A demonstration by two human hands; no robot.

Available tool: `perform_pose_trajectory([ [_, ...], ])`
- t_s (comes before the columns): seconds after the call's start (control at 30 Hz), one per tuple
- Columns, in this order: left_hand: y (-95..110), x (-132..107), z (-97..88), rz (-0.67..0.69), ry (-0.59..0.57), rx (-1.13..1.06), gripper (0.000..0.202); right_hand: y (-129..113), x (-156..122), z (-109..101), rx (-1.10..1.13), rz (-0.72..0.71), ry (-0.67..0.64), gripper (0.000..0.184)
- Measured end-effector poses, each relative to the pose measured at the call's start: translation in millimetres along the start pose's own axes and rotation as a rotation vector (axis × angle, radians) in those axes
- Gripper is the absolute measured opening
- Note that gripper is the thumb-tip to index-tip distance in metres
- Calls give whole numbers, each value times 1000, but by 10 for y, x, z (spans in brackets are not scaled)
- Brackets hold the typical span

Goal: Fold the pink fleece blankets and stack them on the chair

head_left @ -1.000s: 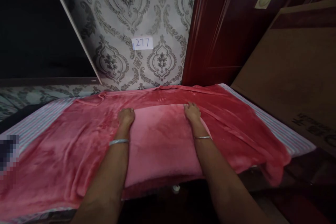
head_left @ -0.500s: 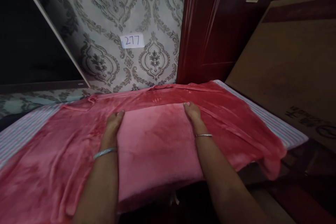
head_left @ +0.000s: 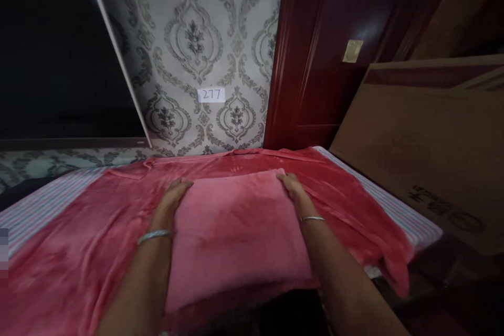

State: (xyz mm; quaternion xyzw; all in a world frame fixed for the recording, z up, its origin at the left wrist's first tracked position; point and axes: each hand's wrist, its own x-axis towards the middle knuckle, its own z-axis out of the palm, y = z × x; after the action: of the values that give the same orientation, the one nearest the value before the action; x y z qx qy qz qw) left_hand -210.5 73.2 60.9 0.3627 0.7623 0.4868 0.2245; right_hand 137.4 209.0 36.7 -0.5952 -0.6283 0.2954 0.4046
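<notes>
A pink plush blanket (head_left: 240, 236), folded into a thick rectangle, lies between my forearms. My left hand (head_left: 176, 195) grips its far left corner, thumb on the edge and the other fingers mostly hidden. At the far right corner, my right hand (head_left: 291, 184) pinches the edge with the thumb on top. Beneath and around the folded piece spreads a larger red plush blanket (head_left: 118, 226), creased on the left and hanging over the front edge at the right. Each wrist wears a bracelet.
A striped sheet (head_left: 51, 197) shows at both sides under the red blanket. Behind is a patterned wall (head_left: 192, 42) with a paper label (head_left: 211, 95) reading 277. A dark screen (head_left: 71, 63) stands at left, a large cardboard box (head_left: 429, 152) at right, beside a dark red door (head_left: 311, 63).
My view has tilted upward, so the wall and label sit lower in the picture. Both hands keep hold of the folded blanket's far corners, with little other movement.
</notes>
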Motion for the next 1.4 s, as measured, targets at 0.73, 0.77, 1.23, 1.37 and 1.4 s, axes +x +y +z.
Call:
perform_pose_trajectory([
  [0.73, -447, -871, -779, 908, -121, 585, 33, 772, -1102, -812, -117, -705, 28, 32],
  [0.77, -656, -997, -751, 890, -138, 617, 32, 939, -1227, -775, -132, -707, -16, 31],
  [1.23, -244, -1014, -363, 698, -112, 710, 54, 379, -1177, -659, -200, -671, -11, 43],
  [1.37, 88, -764, 54, 581, -229, 879, 69, -143, -777, -154, -453, -647, -212, 59],
  [1.4, 158, -697, 128, 547, -245, 908, 69, -253, -667, -44, -515, -616, -239, 60],
])
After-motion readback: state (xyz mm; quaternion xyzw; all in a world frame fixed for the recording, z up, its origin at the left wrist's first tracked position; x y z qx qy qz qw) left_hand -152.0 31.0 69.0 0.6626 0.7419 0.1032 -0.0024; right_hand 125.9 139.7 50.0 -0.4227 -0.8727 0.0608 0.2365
